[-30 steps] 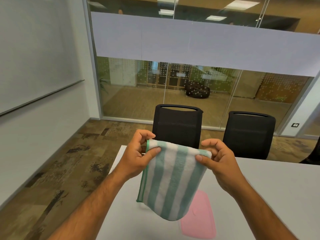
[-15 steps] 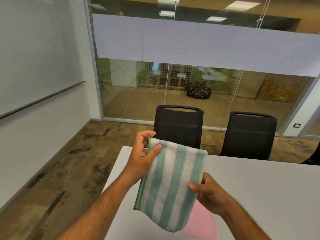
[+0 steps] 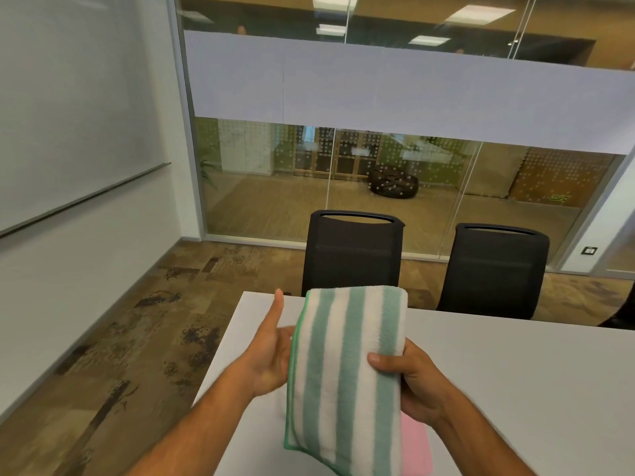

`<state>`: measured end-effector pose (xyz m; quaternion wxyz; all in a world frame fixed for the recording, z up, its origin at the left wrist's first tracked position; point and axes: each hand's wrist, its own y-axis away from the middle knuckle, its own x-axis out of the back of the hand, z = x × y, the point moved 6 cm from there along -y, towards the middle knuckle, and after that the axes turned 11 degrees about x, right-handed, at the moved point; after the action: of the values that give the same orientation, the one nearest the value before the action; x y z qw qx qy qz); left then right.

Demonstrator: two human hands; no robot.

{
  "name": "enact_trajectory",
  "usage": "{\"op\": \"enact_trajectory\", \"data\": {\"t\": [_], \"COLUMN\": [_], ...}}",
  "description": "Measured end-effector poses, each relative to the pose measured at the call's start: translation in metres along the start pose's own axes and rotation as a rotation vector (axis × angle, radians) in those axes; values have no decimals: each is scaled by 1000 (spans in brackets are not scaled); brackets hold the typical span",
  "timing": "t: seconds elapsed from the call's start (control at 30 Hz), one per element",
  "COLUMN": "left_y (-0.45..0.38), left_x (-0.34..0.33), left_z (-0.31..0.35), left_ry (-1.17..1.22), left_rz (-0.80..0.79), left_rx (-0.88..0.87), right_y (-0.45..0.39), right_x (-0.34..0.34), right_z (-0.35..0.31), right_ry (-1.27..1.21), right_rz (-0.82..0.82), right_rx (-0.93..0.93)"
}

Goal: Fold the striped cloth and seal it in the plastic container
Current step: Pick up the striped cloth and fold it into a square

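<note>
The striped cloth [image 3: 347,372], green and white, is folded into a thick rectangle and held above the white table [image 3: 515,372]. My right hand [image 3: 409,383] grips its right edge with the thumb on top. My left hand [image 3: 271,355] is at its left edge: the fingers are hidden under the cloth, supporting it, and the thumb points up, off the fabric. A flat pink plastic piece [image 3: 415,448] lies on the table under the cloth, mostly hidden. I cannot tell whether it is the container or its lid.
Two black office chairs [image 3: 350,255] [image 3: 494,269] stand at the table's far side, in front of a glass wall. The table's left edge runs just beside my left forearm, with wood-patterned floor [image 3: 120,338] beyond it.
My left hand let go of the cloth's top corner and dropped to its left edge, fingers beneath. My right hand slid lower along the right side. The cloth now lies flatter and lower.
</note>
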<state>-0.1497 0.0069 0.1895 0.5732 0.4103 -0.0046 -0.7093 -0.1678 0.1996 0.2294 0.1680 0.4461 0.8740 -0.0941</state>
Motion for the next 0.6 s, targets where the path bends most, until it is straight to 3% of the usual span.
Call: {"op": "enact_trajectory", "data": {"t": [0.17,0.33,0.6], "left_y": [-2,4,4], "left_x": [0,-5,-2], "left_z": [-28,-13,-13], "left_ry": [-79,-231,-162], "left_rz": [-94,54,206], "left_rx": [-11,-100,-153], "right_y": [-1,-1,12], "right_x": [7,14,37], "right_z": [-3,-3,5], "right_ry": [-20,25,236], "right_rz": [54,138,241], "right_rx": [-26,-111,-299]}}
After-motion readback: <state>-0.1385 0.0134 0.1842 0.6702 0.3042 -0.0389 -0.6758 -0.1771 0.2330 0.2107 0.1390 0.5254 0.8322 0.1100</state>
